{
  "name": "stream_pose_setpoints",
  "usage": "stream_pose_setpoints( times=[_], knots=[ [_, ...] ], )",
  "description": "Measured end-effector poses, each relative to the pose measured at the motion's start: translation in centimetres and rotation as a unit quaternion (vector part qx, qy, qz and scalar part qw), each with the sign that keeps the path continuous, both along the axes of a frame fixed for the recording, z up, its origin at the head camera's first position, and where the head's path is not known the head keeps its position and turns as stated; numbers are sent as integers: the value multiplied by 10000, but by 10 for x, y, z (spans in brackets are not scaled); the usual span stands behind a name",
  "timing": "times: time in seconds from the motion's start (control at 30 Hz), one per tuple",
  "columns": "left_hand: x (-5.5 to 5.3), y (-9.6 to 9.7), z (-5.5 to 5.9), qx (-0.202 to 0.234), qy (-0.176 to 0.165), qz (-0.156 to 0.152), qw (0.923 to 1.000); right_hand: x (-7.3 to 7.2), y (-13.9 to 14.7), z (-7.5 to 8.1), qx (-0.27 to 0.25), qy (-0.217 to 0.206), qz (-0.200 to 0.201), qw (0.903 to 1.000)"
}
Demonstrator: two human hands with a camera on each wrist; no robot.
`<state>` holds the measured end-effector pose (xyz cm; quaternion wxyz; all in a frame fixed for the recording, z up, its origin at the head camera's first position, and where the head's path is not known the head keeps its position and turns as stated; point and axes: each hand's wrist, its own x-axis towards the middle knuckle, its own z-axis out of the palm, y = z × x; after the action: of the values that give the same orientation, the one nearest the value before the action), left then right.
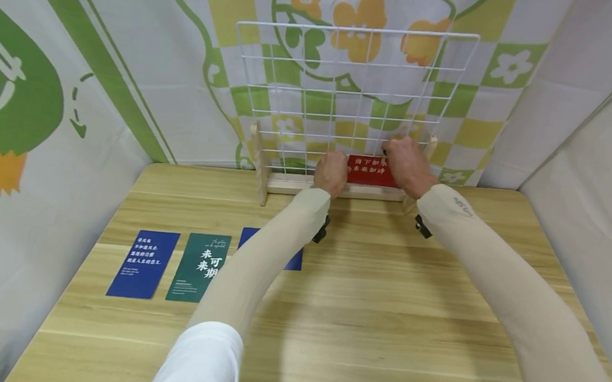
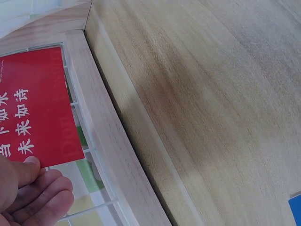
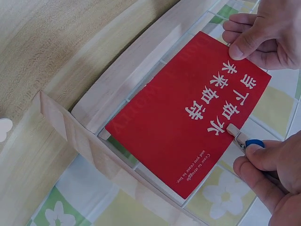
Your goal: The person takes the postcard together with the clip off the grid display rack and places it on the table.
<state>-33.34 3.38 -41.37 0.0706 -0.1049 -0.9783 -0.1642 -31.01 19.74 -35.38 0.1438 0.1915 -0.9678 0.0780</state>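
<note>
A red card [image 3: 174, 108] with white writing lies flat against the lower part of a white wire grid [image 1: 354, 92]. My left hand [image 1: 331, 172] pinches one short end of the card, its thumb on the printed face and its fingers curled behind. At the card's upper long edge, my right hand [image 1: 408, 165] pinches a small wooden clothespin [image 3: 239, 136] with a blue piece on it. The peg's tip overlaps the card's edge. In the right wrist view both hands show, the left one [image 3: 263, 37] at the corner farther from the wooden foot.
The grid stands in a wooden base [image 1: 287, 185] with an upright foot [image 1: 258, 165]. On the table [image 1: 362, 311] lie a blue card [image 1: 144, 263], a green card [image 1: 196, 266] and another blue card [image 1: 294, 261], partly behind my left arm. A patterned cloth [image 1: 226, 28] hangs behind the grid.
</note>
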Motion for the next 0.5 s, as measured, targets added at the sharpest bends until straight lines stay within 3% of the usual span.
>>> stream_pose_setpoints(
  times=[0.5],
  knots=[
    [3, -8, 4, -147, -9, -469, 9988, 7, 1, 5, -228, -53, 83, 9997]
  ],
)
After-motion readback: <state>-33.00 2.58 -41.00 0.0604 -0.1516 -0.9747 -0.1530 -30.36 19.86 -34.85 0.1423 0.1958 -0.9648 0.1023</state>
